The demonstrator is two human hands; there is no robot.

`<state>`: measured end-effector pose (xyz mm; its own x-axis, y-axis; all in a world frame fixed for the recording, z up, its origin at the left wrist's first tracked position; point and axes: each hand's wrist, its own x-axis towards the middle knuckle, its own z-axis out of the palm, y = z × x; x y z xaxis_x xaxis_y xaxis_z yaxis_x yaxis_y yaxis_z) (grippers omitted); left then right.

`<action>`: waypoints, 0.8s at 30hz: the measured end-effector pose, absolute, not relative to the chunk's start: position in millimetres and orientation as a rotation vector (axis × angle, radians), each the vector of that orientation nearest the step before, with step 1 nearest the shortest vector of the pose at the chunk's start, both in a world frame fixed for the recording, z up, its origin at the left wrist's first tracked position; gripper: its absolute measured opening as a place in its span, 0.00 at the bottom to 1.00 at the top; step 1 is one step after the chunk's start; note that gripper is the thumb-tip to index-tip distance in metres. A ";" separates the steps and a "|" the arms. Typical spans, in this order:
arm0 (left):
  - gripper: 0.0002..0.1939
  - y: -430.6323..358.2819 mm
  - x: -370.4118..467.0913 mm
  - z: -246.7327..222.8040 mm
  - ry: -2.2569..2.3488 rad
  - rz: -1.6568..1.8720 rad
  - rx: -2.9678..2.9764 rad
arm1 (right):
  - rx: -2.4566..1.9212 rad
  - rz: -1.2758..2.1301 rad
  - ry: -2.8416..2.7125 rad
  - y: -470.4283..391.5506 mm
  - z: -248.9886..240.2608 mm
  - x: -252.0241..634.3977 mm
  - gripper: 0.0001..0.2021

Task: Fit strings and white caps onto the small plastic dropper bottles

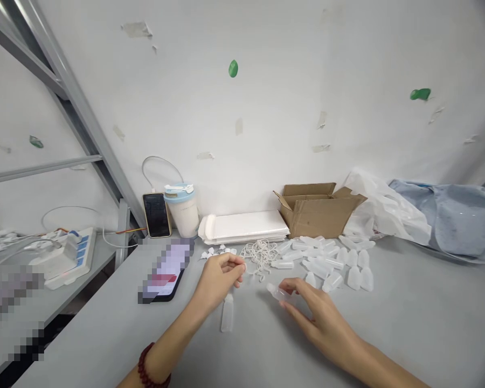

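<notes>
My right hand [313, 312] grips a small translucent plastic bottle [281, 293] between thumb and fingers, its narrow end pointing left. My left hand [224, 275] is closed in a pinch, with a bit of white at the fingertips too small to name. Just below it, a similar translucent bottle [227, 313] lies on the grey table. Beyond the hands is a tangle of thin white cords [261, 254]. Many more translucent bottles [323, 264] are heaped to its right. Small white pieces [212, 251] lie behind my left hand.
Along the wall stand a lidded cup [184, 213], a phone [157, 215], a stack of white packs [246, 225] and an open cardboard box [321, 215]. Another phone [167, 269] lies left. A plastic bag [388, 210] and blue cloth [456, 221] are at right.
</notes>
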<state>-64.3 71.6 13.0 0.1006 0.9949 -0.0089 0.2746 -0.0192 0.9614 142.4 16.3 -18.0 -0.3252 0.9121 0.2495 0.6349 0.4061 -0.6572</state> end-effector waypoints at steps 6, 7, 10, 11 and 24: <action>0.06 68.9 -62.2 15.2 1.270 1.143 1.363 | -1.302 0.600 -2.051 13.8 -19.7 143.4 0.09; 0.07 67.8 -61.4 15.2 1.248 1.187 1.362 | -1.295 0.598 -2.042 13.5 -20.0 143.7 0.09; 0.08 65.6 -59.7 13.4 1.235 1.255 1.410 | -1.256 0.578 -2.030 13.7 -21.1 144.4 0.09; 0.08 65.6 -59.6 12.0 1.263 1.234 1.439 | -1.245 0.576 -2.030 13.9 -21.4 144.5 0.08; 0.04 49.5 -49.8 9.2 1.364 1.035 1.765 | -1.168 0.633 -1.996 10.6 -22.0 141.4 0.10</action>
<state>-49.8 49.5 9.2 0.1387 0.9725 0.1871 0.4418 -0.2298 0.8672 141.4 10.6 -22.0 -0.3239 0.8826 0.3408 0.5252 0.4673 -0.7112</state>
